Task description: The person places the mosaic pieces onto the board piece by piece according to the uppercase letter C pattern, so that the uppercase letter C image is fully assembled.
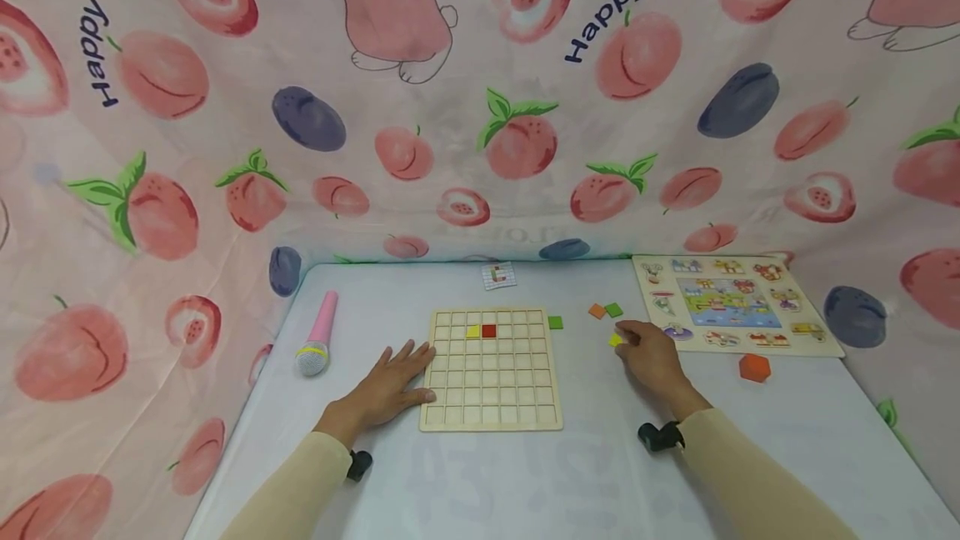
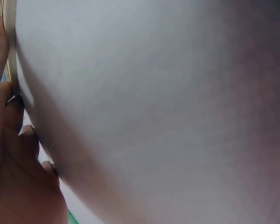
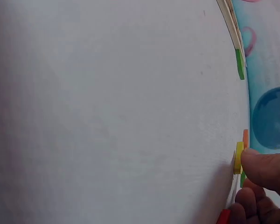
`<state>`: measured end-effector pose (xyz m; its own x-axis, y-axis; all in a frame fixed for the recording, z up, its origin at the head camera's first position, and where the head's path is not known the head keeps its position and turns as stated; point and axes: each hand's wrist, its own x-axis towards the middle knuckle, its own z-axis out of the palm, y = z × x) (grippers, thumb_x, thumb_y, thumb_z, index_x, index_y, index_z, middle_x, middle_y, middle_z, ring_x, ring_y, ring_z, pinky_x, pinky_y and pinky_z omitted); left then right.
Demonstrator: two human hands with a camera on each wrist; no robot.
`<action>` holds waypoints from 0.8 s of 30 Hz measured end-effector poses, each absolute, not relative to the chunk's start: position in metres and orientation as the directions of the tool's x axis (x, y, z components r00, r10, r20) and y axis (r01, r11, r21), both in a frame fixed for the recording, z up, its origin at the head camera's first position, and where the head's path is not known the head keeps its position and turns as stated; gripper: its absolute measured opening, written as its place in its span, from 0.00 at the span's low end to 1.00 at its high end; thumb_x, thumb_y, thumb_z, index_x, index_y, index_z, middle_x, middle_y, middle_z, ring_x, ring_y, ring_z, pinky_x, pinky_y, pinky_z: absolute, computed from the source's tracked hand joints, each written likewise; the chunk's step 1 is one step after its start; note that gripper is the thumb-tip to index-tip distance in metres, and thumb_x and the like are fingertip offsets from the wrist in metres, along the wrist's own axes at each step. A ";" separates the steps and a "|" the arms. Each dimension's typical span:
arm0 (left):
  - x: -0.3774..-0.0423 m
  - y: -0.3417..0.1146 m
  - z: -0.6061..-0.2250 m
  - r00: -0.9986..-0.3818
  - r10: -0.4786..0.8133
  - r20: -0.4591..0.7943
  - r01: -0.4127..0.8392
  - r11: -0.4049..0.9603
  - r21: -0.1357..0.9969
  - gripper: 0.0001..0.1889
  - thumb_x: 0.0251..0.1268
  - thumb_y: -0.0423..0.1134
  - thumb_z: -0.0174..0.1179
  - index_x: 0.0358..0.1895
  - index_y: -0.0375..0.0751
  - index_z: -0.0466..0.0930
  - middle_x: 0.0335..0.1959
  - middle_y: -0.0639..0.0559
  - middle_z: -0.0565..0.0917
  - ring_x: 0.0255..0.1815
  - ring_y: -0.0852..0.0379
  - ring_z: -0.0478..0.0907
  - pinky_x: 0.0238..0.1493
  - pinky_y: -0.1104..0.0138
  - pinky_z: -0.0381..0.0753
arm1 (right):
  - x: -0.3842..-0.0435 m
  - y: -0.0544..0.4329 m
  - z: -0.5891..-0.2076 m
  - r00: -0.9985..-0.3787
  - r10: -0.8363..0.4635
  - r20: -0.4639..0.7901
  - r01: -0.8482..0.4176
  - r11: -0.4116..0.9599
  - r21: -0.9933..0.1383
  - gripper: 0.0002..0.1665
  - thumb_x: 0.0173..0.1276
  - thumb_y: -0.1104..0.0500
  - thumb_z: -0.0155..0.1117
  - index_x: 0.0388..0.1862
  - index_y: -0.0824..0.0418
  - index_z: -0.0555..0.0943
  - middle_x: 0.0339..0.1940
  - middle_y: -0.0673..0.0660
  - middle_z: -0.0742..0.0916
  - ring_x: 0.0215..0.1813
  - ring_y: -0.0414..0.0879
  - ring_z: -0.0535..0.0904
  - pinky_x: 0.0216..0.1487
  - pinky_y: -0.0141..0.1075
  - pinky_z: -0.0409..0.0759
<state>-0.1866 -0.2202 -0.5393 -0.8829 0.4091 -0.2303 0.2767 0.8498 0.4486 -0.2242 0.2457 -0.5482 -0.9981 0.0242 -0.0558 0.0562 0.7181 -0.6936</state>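
Note:
A wooden grid board [image 1: 491,394] lies on the table, with a yellow square tile [image 1: 473,332] and a red square tile [image 1: 489,331] side by side in its second row. My left hand [image 1: 382,386] rests flat with fingers spread, its fingertips and thumb at the board's left edge. To the right of the board, my right hand [image 1: 651,354] pinches another yellow tile [image 1: 616,340] between thumb and fingers; its thumb [image 3: 263,169] presses against that tile in the right wrist view. Beside those fingers, a bit of a red piece [image 3: 223,217] shows, mostly hidden.
One green tile [image 1: 555,322] lies against the board's right edge. Behind my right hand are an orange tile [image 1: 597,311] and a green tile [image 1: 614,309]. Around them are a picture puzzle board [image 1: 806,344], an orange-red block [image 1: 754,368], a pink microphone [image 1: 321,332] and a small card [image 1: 498,276].

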 end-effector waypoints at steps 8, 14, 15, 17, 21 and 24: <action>-0.187 -0.219 -0.539 -0.888 0.394 -0.237 0.257 0.853 0.453 0.45 0.72 0.62 0.63 0.86 0.51 0.56 0.87 0.55 0.56 0.90 0.49 0.41 0.89 0.48 0.34 | -0.225 0.247 -0.547 -0.996 -0.002 -0.085 0.058 0.722 -0.690 0.30 0.72 0.67 0.67 0.72 0.70 0.77 0.59 0.70 0.84 0.58 0.61 0.79 0.62 0.57 0.81; -0.187 -0.219 -0.538 -0.884 0.402 -0.238 0.267 0.853 0.449 0.45 0.73 0.61 0.63 0.86 0.50 0.55 0.87 0.54 0.56 0.90 0.48 0.42 0.89 0.47 0.34 | -0.227 0.248 -0.548 -0.995 -0.035 -0.099 0.044 0.714 -0.699 0.29 0.71 0.69 0.65 0.71 0.71 0.76 0.57 0.69 0.85 0.55 0.59 0.80 0.59 0.52 0.83; -0.188 -0.219 -0.539 -0.884 0.403 -0.238 0.269 0.853 0.447 0.45 0.73 0.61 0.63 0.86 0.50 0.55 0.87 0.54 0.56 0.90 0.48 0.42 0.89 0.47 0.35 | -0.228 0.247 -0.549 -0.995 -0.033 -0.096 0.044 0.712 -0.700 0.29 0.71 0.69 0.65 0.71 0.71 0.77 0.57 0.68 0.86 0.55 0.58 0.81 0.58 0.51 0.84; -0.188 -0.219 -0.539 -0.885 0.399 -0.242 0.265 0.857 0.442 0.45 0.73 0.61 0.63 0.86 0.50 0.55 0.87 0.55 0.56 0.90 0.49 0.42 0.89 0.48 0.35 | -0.229 0.246 -0.551 -0.995 -0.029 -0.096 0.048 0.706 -0.706 0.27 0.71 0.69 0.65 0.69 0.70 0.78 0.56 0.67 0.87 0.54 0.57 0.81 0.56 0.49 0.83; -0.188 -0.219 -0.540 -0.887 0.387 -0.252 0.253 0.863 0.436 0.45 0.73 0.62 0.63 0.86 0.52 0.55 0.87 0.56 0.55 0.90 0.50 0.40 0.90 0.49 0.34 | -0.228 0.244 -0.554 -0.993 -0.008 -0.116 0.078 0.694 -0.716 0.27 0.73 0.67 0.66 0.70 0.68 0.79 0.59 0.66 0.86 0.59 0.59 0.81 0.62 0.53 0.83; -0.187 -0.219 -0.541 -0.888 0.382 -0.256 0.246 0.864 0.438 0.46 0.72 0.62 0.63 0.86 0.53 0.54 0.88 0.57 0.54 0.90 0.51 0.39 0.90 0.49 0.33 | -0.227 0.243 -0.555 -0.992 0.004 -0.127 0.094 0.694 -0.714 0.27 0.73 0.64 0.67 0.70 0.67 0.79 0.62 0.68 0.85 0.65 0.63 0.79 0.68 0.58 0.80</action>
<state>-0.1875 -0.2191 -0.5408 -0.8879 0.3824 -0.2557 0.2461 0.8645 0.4383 -0.2267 0.2429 -0.5553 -0.9919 0.0038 -0.1267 0.0938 0.6941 -0.7137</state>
